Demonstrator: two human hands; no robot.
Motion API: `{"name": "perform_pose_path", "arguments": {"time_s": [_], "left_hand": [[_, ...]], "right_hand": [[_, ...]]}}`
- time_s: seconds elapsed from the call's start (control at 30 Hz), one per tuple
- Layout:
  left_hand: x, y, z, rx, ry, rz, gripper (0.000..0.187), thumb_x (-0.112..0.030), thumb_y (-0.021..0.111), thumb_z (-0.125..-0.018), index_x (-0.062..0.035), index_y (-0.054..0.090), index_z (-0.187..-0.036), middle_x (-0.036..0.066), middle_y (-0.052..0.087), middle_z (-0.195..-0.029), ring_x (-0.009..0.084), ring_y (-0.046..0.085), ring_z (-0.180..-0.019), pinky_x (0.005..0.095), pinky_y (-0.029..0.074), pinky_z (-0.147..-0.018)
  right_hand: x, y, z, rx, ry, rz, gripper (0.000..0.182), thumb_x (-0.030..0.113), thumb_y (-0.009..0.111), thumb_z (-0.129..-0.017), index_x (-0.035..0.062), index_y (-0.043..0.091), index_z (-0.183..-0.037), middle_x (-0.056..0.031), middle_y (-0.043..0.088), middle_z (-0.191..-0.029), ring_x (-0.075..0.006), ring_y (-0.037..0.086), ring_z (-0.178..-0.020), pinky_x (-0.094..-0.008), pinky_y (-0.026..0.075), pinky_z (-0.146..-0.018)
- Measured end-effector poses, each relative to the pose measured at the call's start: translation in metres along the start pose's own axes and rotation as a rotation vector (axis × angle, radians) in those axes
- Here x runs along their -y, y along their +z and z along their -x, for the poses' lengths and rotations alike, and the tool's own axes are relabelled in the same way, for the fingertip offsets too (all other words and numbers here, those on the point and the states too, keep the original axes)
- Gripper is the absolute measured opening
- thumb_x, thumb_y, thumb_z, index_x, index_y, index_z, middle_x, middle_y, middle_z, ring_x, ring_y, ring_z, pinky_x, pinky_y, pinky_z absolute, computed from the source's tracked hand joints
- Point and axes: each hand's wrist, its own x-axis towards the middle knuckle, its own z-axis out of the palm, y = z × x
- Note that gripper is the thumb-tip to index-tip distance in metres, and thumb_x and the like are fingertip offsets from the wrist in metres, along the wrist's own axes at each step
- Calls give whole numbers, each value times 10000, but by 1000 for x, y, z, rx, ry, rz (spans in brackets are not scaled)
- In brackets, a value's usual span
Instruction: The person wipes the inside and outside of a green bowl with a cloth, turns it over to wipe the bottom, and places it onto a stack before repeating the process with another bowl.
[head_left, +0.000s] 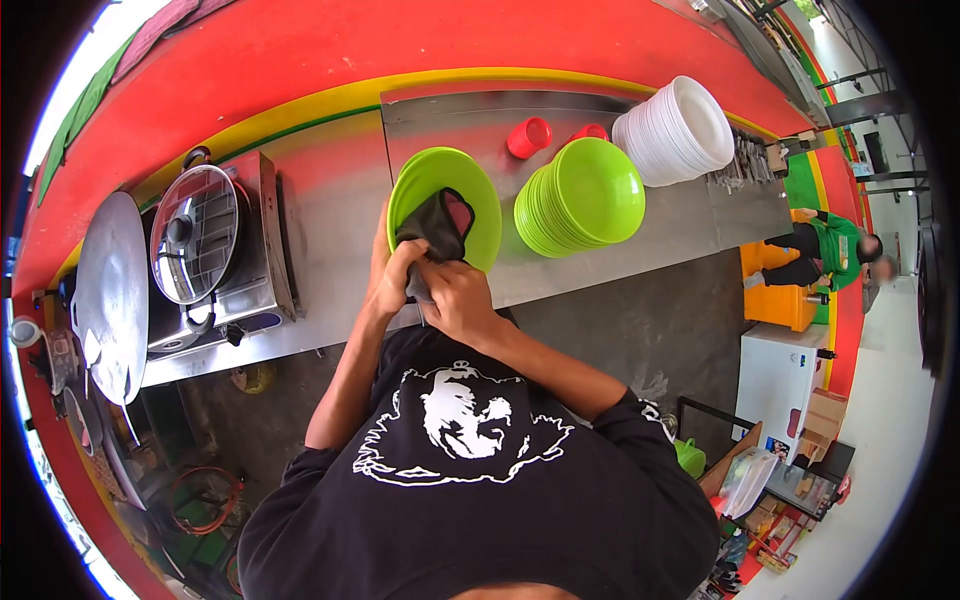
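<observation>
A green plate (471, 170) is tilted up in front of me over the steel counter. My left hand (392, 275) grips its lower left rim, the thumb pressing on a dark cloth (432, 222). That cloth lies against the plate's inner face and shows a reddish patch. My right hand (458, 298) is closed on the cloth's lower end, close beside my left hand. To the right of the plate stands a stack of green plates (598, 192), with a taller stack of white plates (695, 125) behind it.
Two red cups, one of them a red cup (529, 137), stand at the counter's back. Cutlery (745, 163) lies at the right end. At left is a stove (262, 230) with a lidded pan (195, 235). A person (838, 250) in green is at the far right.
</observation>
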Motion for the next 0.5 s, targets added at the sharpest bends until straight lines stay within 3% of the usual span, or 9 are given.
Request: {"name": "perform_pose_path", "arguments": {"time_s": [0.07, 0.17, 0.2, 0.3, 0.33, 0.5], "left_hand": [[17, -11, -2, -54, -102, 150, 651, -198, 534, -766, 42, 464, -1367, 132, 593, -1168, 211, 526, -1091, 320, 406, -975], [16, -35, -4, 6, -212, 128, 585, -189, 525, -767, 59, 523, -1297, 119, 616, -1068, 191, 537, -1005, 311, 417, -933], [-13, -30, -2, 15, -212, 11, 576, -187, 525, -773, 52, 536, -1297, 128, 627, -1062, 198, 543, -1010, 314, 417, -941], [-32, -15, -3, 6, -201, -102, 596, -205, 539, -783, 37, 531, -1327, 133, 627, -1100, 202, 539, -1033, 319, 414, -950], [-18, -19, -7, 72, -192, -32, 659, -220, 566, -785, 11, 479, -1396, 140, 599, -1208, 221, 522, -1122, 331, 398, -995], [17, 0, 2, -5, -136, 64, 759, -199, 597, -782, -10, 359, -1478, 149, 511, -1358, 244, 460, -1261, 345, 355, -1069]], "right_hand": [[-4, -7, -1, 28, -88, 5, 530, 81, 701, -634, 13, 666, -1158, -94, 716, -907, -242, 664, -706, -350, 512, -687], [-25, -12, 7, 54, -177, 20, 564, 71, 713, -589, 36, 681, -1151, -86, 722, -957, -236, 665, -764, -353, 501, -743], [-32, -19, 10, 68, -182, 34, 565, 68, 711, -585, 41, 684, -1149, -86, 723, -973, -233, 667, -785, -355, 498, -757], [-36, -20, 13, 70, -165, 47, 566, 59, 704, -578, 44, 690, -1144, -94, 723, -978, -253, 668, -816, -378, 497, -784], [-37, -20, 12, 60, -155, 53, 567, 56, 702, -576, 43, 690, -1142, -99, 722, -972, -264, 668, -821, -388, 497, -790], [-16, -5, 6, -14, 17, -76, 606, 68, 719, -615, 49, 650, -1216, -93, 714, -971, -276, 670, -785, -398, 522, -786]]}}
